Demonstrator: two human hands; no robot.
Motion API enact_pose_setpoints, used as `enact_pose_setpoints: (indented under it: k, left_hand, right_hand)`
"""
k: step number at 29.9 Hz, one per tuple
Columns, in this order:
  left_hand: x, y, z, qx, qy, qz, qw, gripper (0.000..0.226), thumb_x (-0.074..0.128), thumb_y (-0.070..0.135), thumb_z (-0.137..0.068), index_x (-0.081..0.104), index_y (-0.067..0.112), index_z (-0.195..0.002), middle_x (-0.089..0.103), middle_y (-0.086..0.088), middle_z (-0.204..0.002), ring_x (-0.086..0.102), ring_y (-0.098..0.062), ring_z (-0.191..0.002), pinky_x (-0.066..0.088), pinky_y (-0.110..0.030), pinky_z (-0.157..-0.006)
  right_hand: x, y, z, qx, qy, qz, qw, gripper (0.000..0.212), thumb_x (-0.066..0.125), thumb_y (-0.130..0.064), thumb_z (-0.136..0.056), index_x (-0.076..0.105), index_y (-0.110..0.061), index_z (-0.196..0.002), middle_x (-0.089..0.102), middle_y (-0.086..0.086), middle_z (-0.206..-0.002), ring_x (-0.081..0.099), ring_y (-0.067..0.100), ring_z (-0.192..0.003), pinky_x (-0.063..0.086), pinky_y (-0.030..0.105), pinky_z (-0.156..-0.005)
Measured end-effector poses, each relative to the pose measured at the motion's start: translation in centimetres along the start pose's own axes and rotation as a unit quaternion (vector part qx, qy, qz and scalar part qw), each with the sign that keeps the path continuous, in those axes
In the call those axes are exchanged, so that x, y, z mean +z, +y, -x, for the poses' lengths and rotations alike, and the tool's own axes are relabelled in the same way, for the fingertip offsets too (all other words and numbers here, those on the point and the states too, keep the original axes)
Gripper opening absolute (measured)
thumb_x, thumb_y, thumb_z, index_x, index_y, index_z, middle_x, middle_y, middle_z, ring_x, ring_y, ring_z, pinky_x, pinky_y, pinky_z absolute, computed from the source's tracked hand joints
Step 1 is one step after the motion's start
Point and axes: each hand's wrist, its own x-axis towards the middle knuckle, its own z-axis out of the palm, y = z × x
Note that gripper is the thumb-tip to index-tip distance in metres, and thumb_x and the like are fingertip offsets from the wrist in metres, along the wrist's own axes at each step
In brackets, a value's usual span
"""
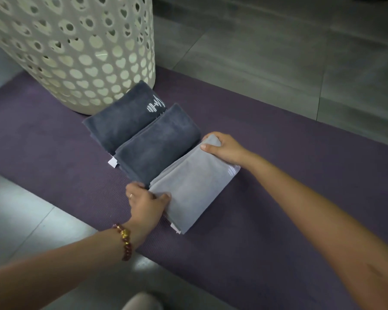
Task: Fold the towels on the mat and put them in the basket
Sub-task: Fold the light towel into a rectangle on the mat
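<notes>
The folded grey towel [193,186] lies on the mat [278,198], near the basket [76,52]. The left hand [145,203] and right hand [224,147] each pinch one end. It looks soft, light and floppy, so supporting both ends should keep its folds.

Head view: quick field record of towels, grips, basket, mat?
light grey towel: folded, on mat, held at both ends
left grip: holds its near end
right grip: holds its far end
plain dark towel: folded, beside light grey towel
logo dark towel: folded, between plain dark towel and basket
basket: white, perforated, upright
mat: purple, on grey tiled floor
</notes>
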Motion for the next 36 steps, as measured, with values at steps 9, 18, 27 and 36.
enact_pose_setpoints:
  k: [9, 18, 27, 36]
  left_hand:
    - [0.8, 0.8, -2.4, 0.520, -0.074, -0.437, 0.730, 0.061, 0.036, 0.048, -0.090, 0.041, 0.015, -0.141, 0.043, -0.007, -0.143, 0.040, -0.026, -0.132, 0.025, -0.039, -0.111]
    - [2.4, -1.2, -5.0, 0.480, -0.141, -0.376, 0.780, 0.076, 0.031, 0.052, -0.090, 0.015, 0.010, -0.151, 0.009, -0.006, -0.159, 0.008, -0.018, -0.147, 0.008, -0.034, -0.120]
    - [2.3, 0.3, -3.3, 0.532, -0.074, -0.442, 0.719, 0.066, 0.035, 0.034, -0.086, 0.040, -0.006, -0.138, 0.037, -0.023, -0.147, 0.034, -0.033, -0.137, 0.017, -0.040, -0.114]
    - [2.6, -0.2, -3.5, 0.526, -0.151, -0.550, 0.631, 0.087, 0.037, 0.067, -0.081, 0.021, 0.018, -0.150, 0.016, -0.010, -0.158, 0.020, -0.039, -0.142, 0.030, -0.063, -0.105]
  right_hand:
    - [1.5, -0.2, 0.8, -0.073, 0.112, 0.207, 0.969, 0.041, 0.025, -0.049, -0.100, 0.046, -0.018, -0.117, 0.062, 0.003, -0.093, 0.057, 0.021, -0.082, 0.046, 0.037, -0.070]
    - [2.8, 0.8, -1.9, 0.045, 0.124, 0.248, 0.960, 0.053, 0.016, -0.048, -0.101, 0.052, -0.012, -0.115, 0.058, 0.010, -0.115, 0.055, 0.027, -0.103, 0.040, 0.037, -0.076]
    - [2.7, 0.8, 2.3, -0.126, 0.348, 0.222, 0.902, 0.026, 0.039, -0.021, -0.098, 0.058, -0.011, -0.111, 0.057, 0.002, -0.115, 0.051, 0.018, -0.105, 0.036, 0.032, -0.095]
    - [2.4, 4.3, 8.0, -0.081, 0.012, 0.415, 0.906, 0.057, 0.013, -0.052, -0.097, -0.009, -0.038, -0.148, -0.016, -0.021, -0.154, -0.012, 0.008, -0.144, -0.002, 0.038, -0.118]
